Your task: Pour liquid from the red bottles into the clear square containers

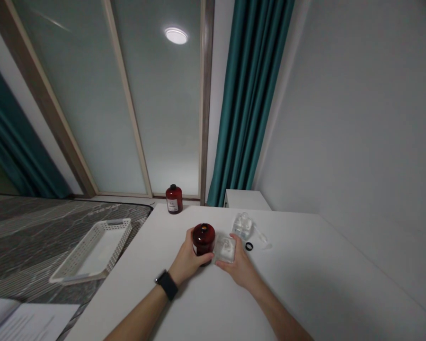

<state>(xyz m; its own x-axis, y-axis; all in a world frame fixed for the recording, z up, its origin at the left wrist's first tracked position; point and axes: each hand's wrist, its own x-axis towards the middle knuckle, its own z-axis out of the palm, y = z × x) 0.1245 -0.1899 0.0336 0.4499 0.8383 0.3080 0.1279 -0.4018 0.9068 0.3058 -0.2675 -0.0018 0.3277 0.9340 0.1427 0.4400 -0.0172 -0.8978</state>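
Observation:
My left hand (190,258), with a dark watch on the wrist, is wrapped round a dark red glass bottle (204,236) with an uncapped neck. My right hand (239,260) grips a clear square glass container (225,248) by its sides, right beside the bottle. What the container holds, if anything, I cannot make out. Just beyond my right hand stands another clear square glass bottle (242,226). A small black ring (249,246) lies near my right fingers, and a clear, slender piece (261,236) lies behind it.
Another red bottle (174,199) with a black top and white label stands at the far left corner of the white table (206,308). On the grey patterned surface to the left are a white basket (119,246) and an open book (39,322). A white cabinet (248,200) stands behind the table.

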